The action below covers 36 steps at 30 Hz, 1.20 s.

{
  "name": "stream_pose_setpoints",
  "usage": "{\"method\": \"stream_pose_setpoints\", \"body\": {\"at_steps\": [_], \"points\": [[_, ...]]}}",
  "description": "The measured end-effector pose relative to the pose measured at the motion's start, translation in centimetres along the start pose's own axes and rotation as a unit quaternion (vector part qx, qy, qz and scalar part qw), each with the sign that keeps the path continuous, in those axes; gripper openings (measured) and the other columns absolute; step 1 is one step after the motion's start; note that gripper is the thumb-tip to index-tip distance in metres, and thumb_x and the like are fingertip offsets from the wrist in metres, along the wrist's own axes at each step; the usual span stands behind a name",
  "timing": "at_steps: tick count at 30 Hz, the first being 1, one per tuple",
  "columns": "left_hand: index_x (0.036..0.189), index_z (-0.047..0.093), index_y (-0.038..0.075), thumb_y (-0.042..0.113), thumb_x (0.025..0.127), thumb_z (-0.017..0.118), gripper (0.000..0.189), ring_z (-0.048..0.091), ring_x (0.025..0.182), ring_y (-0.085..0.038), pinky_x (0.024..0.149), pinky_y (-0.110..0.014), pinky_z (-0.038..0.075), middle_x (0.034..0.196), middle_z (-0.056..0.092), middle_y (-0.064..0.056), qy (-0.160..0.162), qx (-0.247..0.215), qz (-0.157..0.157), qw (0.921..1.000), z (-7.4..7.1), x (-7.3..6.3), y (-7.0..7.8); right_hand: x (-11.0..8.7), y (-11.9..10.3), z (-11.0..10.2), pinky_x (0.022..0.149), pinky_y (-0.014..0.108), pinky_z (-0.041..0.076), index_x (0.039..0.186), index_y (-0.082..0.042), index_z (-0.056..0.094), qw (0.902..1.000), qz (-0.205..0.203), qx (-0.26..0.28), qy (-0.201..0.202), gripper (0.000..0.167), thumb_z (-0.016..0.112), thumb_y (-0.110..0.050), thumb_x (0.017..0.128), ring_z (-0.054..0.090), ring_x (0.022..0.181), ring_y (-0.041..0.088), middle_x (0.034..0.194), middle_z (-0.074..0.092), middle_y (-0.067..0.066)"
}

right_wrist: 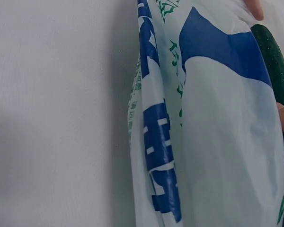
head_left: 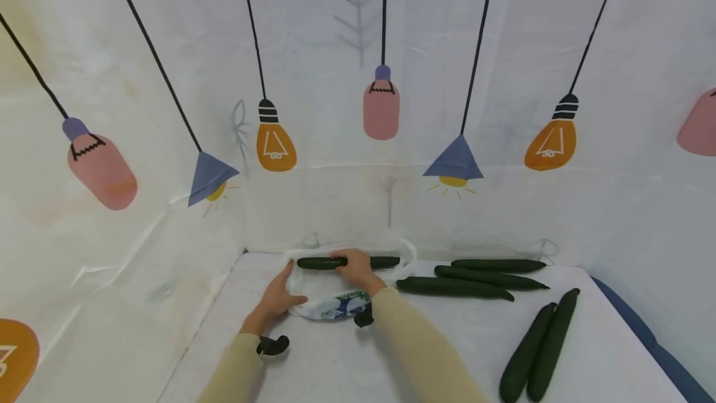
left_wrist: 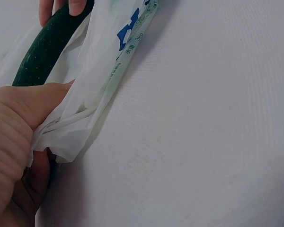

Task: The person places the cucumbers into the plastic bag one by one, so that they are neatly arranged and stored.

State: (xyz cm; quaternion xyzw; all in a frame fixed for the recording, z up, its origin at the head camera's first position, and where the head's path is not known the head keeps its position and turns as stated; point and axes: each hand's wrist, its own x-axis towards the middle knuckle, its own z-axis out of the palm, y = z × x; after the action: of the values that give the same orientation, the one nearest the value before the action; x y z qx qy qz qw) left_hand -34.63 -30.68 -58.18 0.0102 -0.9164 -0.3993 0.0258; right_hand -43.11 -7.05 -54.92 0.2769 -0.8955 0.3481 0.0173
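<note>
Near the back edge of the white tabletop (head_left: 347,359), the left hand (head_left: 278,296) pinches the bunched edge of a white plastic bag (head_left: 330,305), fingers clamped on it. The right hand (head_left: 355,268) curls its fingers round a cucumber (head_left: 316,262) lying at the bag's mouth. Five more cucumbers (head_left: 464,287) lie toward the right edge.

Staged recording booth, not a kitchen – lamp-printed backdrop sheets (head_left: 358,111), white-covered table (head_left: 335,365), loose cucumbers (head_left: 492,275)
</note>
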Motion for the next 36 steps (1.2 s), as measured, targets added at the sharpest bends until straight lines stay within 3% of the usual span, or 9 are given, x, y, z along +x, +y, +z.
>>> {"method": "stream_pose_setpoints", "body": {"at_steps": [10, 24, 30, 36], "points": [[0.155, 0.018, 0.003, 0.027, 0.069, 0.088, 0.113, 0.028, 0.137, -0.046, 0.109, -0.056, 0.024, 0.152, 0.028, -0.027, 0.004, 0.004, 0.008, 1.0, 0.7, -0.3, 0.3, -0.8, 1.1, 0.7, 0.102, 0.055, 0.03, 0.116, -0.021, 0.072, 0.9995, -0.013, 0.0, 0.027, 0.032, 0.073, -0.011, 0.086, 0.057, 0.116, 0.024, 0.119, 0.067, -0.003], [0.155, 0.017, 0.002, 0.026, 0.07, 0.088, 0.112, 0.027, 0.137, -0.046, 0.109, -0.056, 0.024, 0.151, 0.028, -0.028, 0.004, 0.004, 0.003, 1.0, 0.6, -0.9, 1.0, -1.1, 1.4, 0.8, 0.102, 0.053, 0.031, 0.112, -0.02, 0.073, 0.9995, 0.0, -0.006, 0.029, 0.028, 0.075, -0.015, 0.085, 0.056, 0.115, 0.024, 0.116, 0.068, -0.002], [0.153, 0.019, -0.001, 0.027, 0.07, 0.087, 0.112, 0.029, 0.135, -0.048, 0.108, -0.058, 0.026, 0.15, 0.029, -0.03, 0.013, 0.014, 0.011, 0.9998, 0.5, -0.9, 0.7, -1.2, 1.1, 0.4, 0.104, 0.054, 0.026, 0.109, -0.021, 0.074, 0.9995, 0.018, 0.002, 0.025, 0.022, 0.074, -0.022, 0.087, 0.056, 0.114, 0.023, 0.113, 0.068, -0.004], [0.155, 0.017, 0.003, 0.029, 0.071, 0.087, 0.112, 0.029, 0.136, -0.046, 0.109, -0.055, 0.026, 0.151, 0.029, -0.028, 0.01, 0.02, 0.003, 0.9997, 0.2, -0.6, 0.1, -1.2, 0.5, -0.3, 0.102, 0.055, 0.029, 0.099, -0.02, 0.076, 0.9994, 0.008, -0.002, 0.033, 0.014, 0.073, -0.026, 0.087, 0.058, 0.111, 0.025, 0.109, 0.069, -0.003]]}}
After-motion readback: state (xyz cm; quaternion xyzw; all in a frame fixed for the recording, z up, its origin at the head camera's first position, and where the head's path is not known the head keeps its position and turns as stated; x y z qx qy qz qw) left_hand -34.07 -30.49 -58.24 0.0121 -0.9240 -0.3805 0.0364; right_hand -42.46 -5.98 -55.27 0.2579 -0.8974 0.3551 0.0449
